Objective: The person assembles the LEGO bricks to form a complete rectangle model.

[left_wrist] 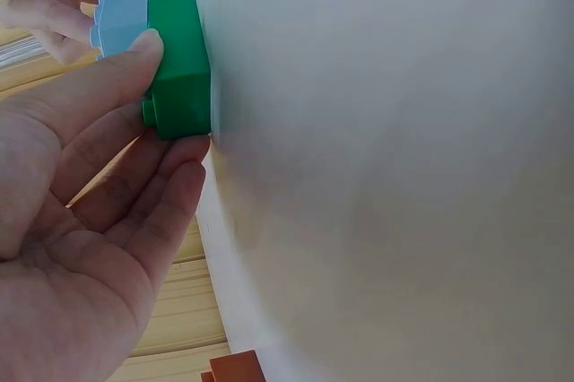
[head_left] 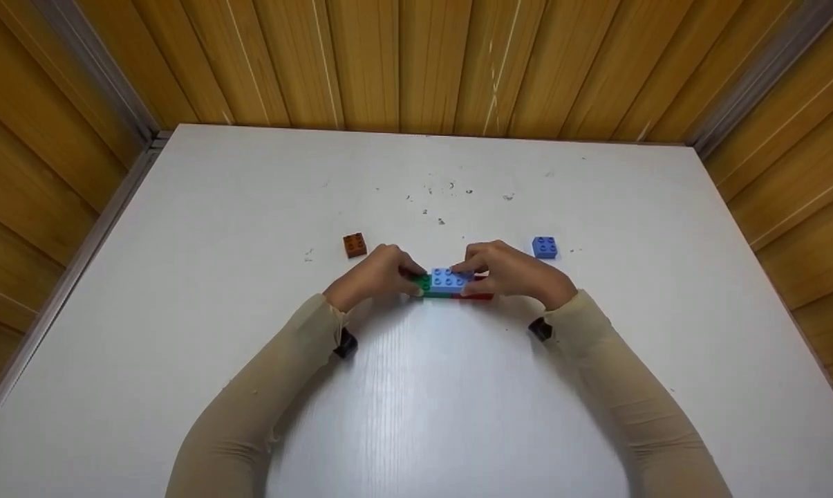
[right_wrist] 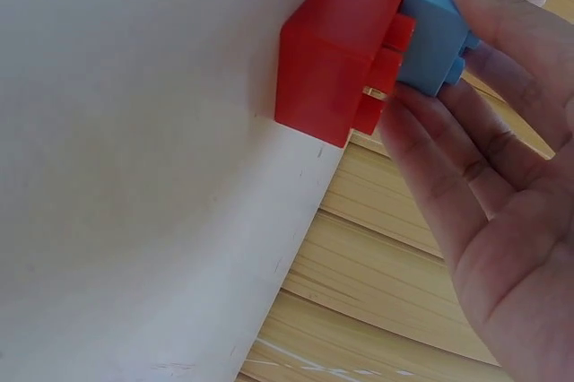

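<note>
A light blue brick [head_left: 446,286] bridges a green brick [left_wrist: 186,50] and a red brick [right_wrist: 327,68], which stand end to end on the table. My left hand [head_left: 381,272] pinches the green brick between thumb and fingers, the thumb also at the light blue brick's edge in the left wrist view. From the other side, my right hand [head_left: 507,272] grips the light blue brick [right_wrist: 432,28], thumb on its near side and fingers behind it. Studs of the red brick show uncovered at its right end. Whether the light blue brick is fully pressed down I cannot tell.
An orange-brown brick [head_left: 354,245] lies beyond the left hand, and a blue brick [head_left: 545,247] beyond the right hand. The white table [head_left: 402,387] has dark scuffs toward its far side. Yellow wood-look panels [head_left: 430,66] rise at its back and sides.
</note>
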`<state>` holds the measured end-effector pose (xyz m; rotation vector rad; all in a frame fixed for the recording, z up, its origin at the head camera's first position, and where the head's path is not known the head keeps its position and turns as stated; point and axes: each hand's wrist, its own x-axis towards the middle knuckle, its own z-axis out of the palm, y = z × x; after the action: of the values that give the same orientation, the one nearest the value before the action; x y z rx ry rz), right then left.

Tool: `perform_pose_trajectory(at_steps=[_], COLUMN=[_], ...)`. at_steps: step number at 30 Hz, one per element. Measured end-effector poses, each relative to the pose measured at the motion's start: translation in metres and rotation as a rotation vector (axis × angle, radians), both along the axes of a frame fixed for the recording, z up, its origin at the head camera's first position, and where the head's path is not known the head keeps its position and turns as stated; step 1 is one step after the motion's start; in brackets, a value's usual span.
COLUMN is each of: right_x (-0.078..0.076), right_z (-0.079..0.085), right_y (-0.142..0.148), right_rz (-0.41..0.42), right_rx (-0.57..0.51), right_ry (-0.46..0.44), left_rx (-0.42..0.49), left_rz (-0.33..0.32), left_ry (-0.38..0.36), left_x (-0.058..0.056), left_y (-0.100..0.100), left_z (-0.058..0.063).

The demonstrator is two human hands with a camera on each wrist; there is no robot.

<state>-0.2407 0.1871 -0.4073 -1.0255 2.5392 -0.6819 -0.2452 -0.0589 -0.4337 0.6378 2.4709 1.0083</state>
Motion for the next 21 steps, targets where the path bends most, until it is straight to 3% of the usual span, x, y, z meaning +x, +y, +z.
perform_pose_trajectory(at_steps=[21], right_x=[0.0017], right_z=[-0.0034], right_y=[0.001], right_rz=[-0.006], right_rx=[0.011], right_ry=[0.027], left_rx=[-0.004], left_rz=[-0.052], left_ry=[0.048], left_x=[0.0023], left_y=[-0.0022], left_z=[0.0004])
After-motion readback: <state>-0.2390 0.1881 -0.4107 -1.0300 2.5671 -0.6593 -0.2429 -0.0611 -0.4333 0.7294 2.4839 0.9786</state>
